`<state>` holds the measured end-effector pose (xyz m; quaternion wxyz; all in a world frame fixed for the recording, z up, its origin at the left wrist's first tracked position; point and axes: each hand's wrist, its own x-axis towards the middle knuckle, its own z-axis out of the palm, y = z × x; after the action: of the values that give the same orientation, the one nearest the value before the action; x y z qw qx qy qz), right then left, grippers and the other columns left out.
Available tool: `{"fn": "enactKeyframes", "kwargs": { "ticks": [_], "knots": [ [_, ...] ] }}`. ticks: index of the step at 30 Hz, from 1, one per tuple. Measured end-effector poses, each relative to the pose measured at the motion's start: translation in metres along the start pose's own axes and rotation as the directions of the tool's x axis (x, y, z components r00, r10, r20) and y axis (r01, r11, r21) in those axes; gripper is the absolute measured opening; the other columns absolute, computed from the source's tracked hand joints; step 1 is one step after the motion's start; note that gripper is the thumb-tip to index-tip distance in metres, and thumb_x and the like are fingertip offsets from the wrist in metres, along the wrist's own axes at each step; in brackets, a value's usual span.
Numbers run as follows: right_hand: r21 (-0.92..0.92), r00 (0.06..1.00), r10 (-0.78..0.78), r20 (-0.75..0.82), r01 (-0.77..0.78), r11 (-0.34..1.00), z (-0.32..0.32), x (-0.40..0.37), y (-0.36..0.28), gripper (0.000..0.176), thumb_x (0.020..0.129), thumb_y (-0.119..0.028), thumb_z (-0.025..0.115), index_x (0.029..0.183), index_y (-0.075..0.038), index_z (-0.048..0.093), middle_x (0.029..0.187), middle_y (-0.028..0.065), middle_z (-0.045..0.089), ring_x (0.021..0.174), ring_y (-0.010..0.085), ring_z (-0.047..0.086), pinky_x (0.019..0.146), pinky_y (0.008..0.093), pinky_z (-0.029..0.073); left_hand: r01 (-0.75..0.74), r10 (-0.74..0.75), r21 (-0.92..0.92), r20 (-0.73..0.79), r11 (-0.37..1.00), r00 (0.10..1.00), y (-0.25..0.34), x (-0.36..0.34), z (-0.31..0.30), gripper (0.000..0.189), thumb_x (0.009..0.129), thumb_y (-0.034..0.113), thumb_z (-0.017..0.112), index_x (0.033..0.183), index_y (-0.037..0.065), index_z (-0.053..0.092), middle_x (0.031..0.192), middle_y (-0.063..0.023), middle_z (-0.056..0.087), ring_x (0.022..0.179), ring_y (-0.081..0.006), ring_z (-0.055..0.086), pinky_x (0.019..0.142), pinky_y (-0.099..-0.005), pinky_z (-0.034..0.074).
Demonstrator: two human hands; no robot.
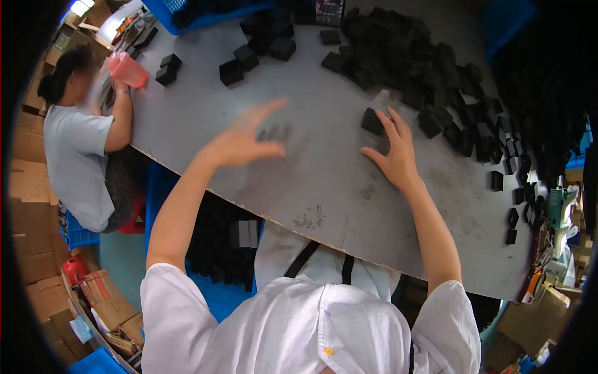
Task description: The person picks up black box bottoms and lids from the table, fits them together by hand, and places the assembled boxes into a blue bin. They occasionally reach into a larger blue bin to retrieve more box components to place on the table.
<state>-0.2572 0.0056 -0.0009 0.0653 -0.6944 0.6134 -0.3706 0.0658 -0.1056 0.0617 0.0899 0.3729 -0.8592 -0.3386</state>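
My left hand (240,142) is over the left middle of the grey table, smeared by motion, with thumb and fingers spread wide. Just beside its fingers is a blurred dark patch (277,134) on the tabletop. My right hand (397,153) reaches to a small black block (372,121) at the near side of a big heap. Its fingertips overlap the block's right edge, while the thumb stands apart below it. A pale small piece (382,96) shows just behind that block.
A heap of black blocks (398,50) covers the table's back right, with loose ones (496,181) trailing along the right. More blocks (282,48) stand at the back beside a blue crate (163,15). At left a person (81,143) sits near a pink container (128,70).
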Motion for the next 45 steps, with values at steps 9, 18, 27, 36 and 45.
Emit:
{"fn": "enactKeyframes", "kwargs": {
  "ticks": [9, 18, 27, 36, 45],
  "knots": [
    [-0.154, 0.994, -0.039, -0.102, 0.023, 0.988, 0.014, -0.005, 0.018, 0.025, 0.089, -0.010, 0.065, 0.113, -0.008, 0.063, 0.085, 0.0122, 0.066, 0.084, 0.0309, 0.063, 0.071, 0.0385, 0.052, 0.124, 0.168, 0.427, -0.583, 0.896, 0.795, -0.093, 0.108, -0.013, 0.060, 0.079, 0.014, 0.074, 0.135, 0.018, 0.052, 0.117, -0.0124, 0.052, 0.111, -0.0315, 0.055, 0.096, -0.0466, 0.044],
    [0.633, 0.772, 0.609, 0.180, -0.565, 0.529, -0.032, -0.048, -0.022, 0.014, 0.093, -0.013, 0.065, 0.100, 0.000, 0.065, 0.070, -0.0027, 0.062, 0.062, 0.0036, 0.051, 0.054, 0.0233, 0.039, -0.325, 0.275, -0.150, -0.279, 0.934, 0.920, 0.033, -0.003, 0.128, 0.035, 0.070, 0.010, 0.082, 0.097, 0.006, 0.061, 0.116, -0.0129, 0.056, 0.101, -0.0317, 0.058, 0.087, -0.0369, 0.049],
    [0.428, 0.864, 0.428, 0.265, -0.503, 0.751, -0.046, -0.059, -0.044, 0.020, 0.088, -0.003, 0.067, 0.107, 0.002, 0.067, 0.095, 0.0080, 0.069, 0.078, 0.0127, 0.064, 0.067, 0.0259, 0.050, -0.523, 0.493, -0.112, -0.218, 0.845, 0.842, 0.080, 0.003, 0.172, 0.088, 0.070, 0.009, 0.082, 0.147, 0.005, 0.039, 0.126, -0.0145, 0.055, 0.113, -0.0340, 0.054, 0.096, -0.0412, 0.048],
    [-0.290, 0.826, 0.289, -0.484, -0.463, 0.838, -0.096, -0.058, 0.135, 0.028, 0.092, -0.020, 0.065, 0.111, -0.001, 0.059, 0.118, 0.0174, 0.063, 0.109, 0.0378, 0.058, 0.091, 0.0453, 0.046, -0.523, 0.576, 0.268, -0.187, 0.809, 0.796, 0.089, -0.004, 0.170, 0.075, 0.078, 0.021, 0.077, 0.142, -0.001, 0.044, 0.135, -0.0145, 0.052, 0.118, -0.0334, 0.052, 0.101, -0.0461, 0.043],
    [0.234, 0.814, 0.577, -0.063, -0.550, 0.801, -0.086, -0.100, 0.035, 0.029, 0.096, -0.023, 0.061, 0.116, -0.003, 0.060, 0.088, 0.0185, 0.062, 0.085, 0.0366, 0.061, 0.078, 0.0424, 0.049, -0.502, 0.557, 0.347, -0.076, 0.792, 0.827, 0.087, -0.010, 0.168, 0.080, 0.075, 0.024, 0.076, 0.144, 0.001, 0.043, 0.124, -0.0131, 0.054, 0.099, -0.0300, 0.051, 0.086, -0.0409, 0.044]
  ]
}}
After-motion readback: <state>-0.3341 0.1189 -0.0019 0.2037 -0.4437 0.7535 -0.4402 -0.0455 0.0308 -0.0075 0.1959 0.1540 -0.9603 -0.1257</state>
